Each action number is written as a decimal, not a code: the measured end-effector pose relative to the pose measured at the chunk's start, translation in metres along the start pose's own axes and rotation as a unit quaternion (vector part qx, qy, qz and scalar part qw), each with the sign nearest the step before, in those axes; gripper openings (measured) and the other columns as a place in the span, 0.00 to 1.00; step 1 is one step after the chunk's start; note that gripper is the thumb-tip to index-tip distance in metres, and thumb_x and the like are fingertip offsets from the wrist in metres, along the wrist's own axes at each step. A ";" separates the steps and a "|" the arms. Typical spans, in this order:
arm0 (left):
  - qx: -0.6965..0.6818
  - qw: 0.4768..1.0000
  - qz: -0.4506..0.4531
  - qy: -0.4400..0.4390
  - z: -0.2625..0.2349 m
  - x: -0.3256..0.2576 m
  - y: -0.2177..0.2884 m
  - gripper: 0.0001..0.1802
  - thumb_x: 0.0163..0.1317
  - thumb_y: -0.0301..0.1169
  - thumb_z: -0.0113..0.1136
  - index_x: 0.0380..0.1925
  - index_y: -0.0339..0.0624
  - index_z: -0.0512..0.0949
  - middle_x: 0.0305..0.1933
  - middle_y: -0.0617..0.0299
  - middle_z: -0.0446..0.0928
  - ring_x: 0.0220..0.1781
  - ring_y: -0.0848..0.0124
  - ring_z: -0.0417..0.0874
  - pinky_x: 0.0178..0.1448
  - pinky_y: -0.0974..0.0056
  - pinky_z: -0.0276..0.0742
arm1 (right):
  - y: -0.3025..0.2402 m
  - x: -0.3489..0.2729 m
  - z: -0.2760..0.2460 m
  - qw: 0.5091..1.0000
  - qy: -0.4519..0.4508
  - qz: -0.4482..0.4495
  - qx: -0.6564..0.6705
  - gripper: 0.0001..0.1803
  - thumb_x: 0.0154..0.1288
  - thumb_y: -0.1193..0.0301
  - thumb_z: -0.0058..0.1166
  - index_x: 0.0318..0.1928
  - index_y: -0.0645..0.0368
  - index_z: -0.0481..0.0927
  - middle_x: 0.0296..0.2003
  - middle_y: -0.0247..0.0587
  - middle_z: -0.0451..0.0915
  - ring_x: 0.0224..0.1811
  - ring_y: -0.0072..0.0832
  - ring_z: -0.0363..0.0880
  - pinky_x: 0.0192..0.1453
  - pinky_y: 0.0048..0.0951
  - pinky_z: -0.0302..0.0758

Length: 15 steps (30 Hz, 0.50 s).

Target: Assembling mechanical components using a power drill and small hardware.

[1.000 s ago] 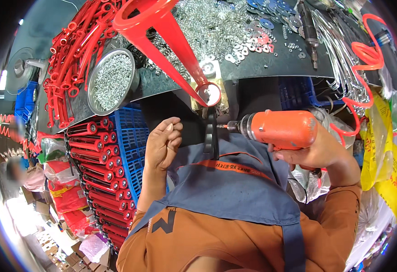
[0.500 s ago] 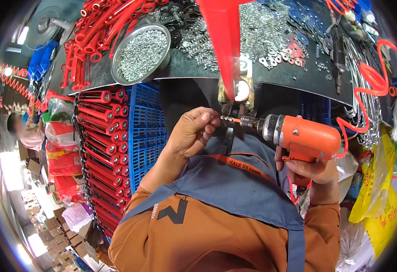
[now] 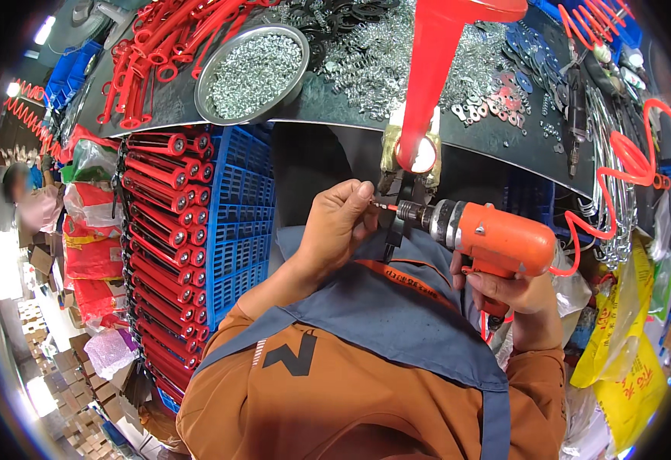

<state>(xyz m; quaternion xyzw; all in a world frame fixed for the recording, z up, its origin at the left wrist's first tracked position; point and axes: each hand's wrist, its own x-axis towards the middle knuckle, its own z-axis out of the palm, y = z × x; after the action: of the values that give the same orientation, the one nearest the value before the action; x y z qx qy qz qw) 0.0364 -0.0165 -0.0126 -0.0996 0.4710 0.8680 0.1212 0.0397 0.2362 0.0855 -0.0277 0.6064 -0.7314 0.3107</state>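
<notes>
**A:** What has the right hand (image 3: 516, 295) got?

**B:** An orange drill (image 3: 496, 238). The fingers are wrapped tight round its handle, and the body lies level, with the chuck pointing left.

**A:** And the left hand (image 3: 335, 226)?

**B:** It is up at the drill's tip. Thumb and fingertips are pinched close together right at the bit (image 3: 385, 205); whether they hold a small screw there or just the bit, I cannot tell, it is too small.

**A:** Where is all this relative to the bench?

**B:** Just near of the dark table (image 3: 335, 107), below its edge, over the person's blue apron (image 3: 397, 322). A red tube (image 3: 427, 84) slopes down off the table, and its round end sits just beyond the drill's chuck, with a brass-coloured fitting (image 3: 389, 149) beside it.

**A:** What lies on the table?

**B:** A round metal bowl (image 3: 251, 73) full of small silvery screws on the left, a loose heap of washers (image 3: 366, 54) to the right of it, and red handles (image 3: 151, 54) piled at the far left.

**A:** Anything below?

**B:** A blue crate (image 3: 236, 215) to the left of the left hand, with red tubes (image 3: 159, 230) stacked end-on beside it. On the right, a red coiled hose (image 3: 627, 169) hangs, and yellow bags (image 3: 627, 360) sit under it.
</notes>
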 end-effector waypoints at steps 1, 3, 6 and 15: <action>-0.002 1.000 0.000 0.000 0.003 0.000 -0.001 0.16 0.67 0.41 0.56 0.27 0.40 0.76 0.21 0.64 0.74 0.19 0.82 0.70 0.19 0.78 0.59 | 0.004 0.000 -0.002 1.000 -0.008 -0.005 -0.016 0.24 0.55 0.83 0.59 0.54 0.64 0.73 0.36 0.43 0.81 0.33 0.26 0.81 0.28 0.24 0.78; 0.114 0.992 0.037 0.043 0.010 -0.001 0.002 0.21 0.71 0.44 0.49 0.25 0.39 0.73 0.18 0.65 0.69 0.16 0.82 0.61 0.22 0.75 0.55 | 0.004 -0.001 -0.002 0.999 -0.015 -0.008 -0.036 0.24 0.54 0.83 0.59 0.54 0.64 0.74 0.37 0.43 0.81 0.33 0.26 0.81 0.29 0.24 0.78; 0.127 0.991 0.017 0.039 0.010 -0.001 0.004 0.20 0.71 0.44 0.48 0.28 0.38 0.75 0.18 0.66 0.68 0.18 0.82 0.62 0.24 0.75 0.56 | -0.008 -0.006 -0.002 0.999 -0.001 0.005 -0.045 0.23 0.54 0.82 0.60 0.53 0.64 0.74 0.35 0.42 0.81 0.33 0.26 0.81 0.32 0.24 0.78; 0.335 0.931 0.139 0.027 -0.002 0.028 -0.004 0.18 0.54 0.28 0.68 0.44 0.37 0.76 0.29 0.70 0.67 0.28 0.79 0.63 0.33 0.73 0.62 | -0.049 0.013 -0.018 0.979 0.071 0.011 -0.188 0.28 0.56 0.79 0.58 0.59 0.61 0.68 0.32 0.36 0.79 0.31 0.23 0.79 0.19 0.21 0.75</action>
<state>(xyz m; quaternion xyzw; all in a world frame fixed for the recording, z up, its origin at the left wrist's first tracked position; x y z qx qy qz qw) 0.0108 -0.0131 -0.0250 -0.0100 0.7469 0.6648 0.0129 0.0009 0.2485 0.1207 -0.0272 0.7541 -0.6008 0.2640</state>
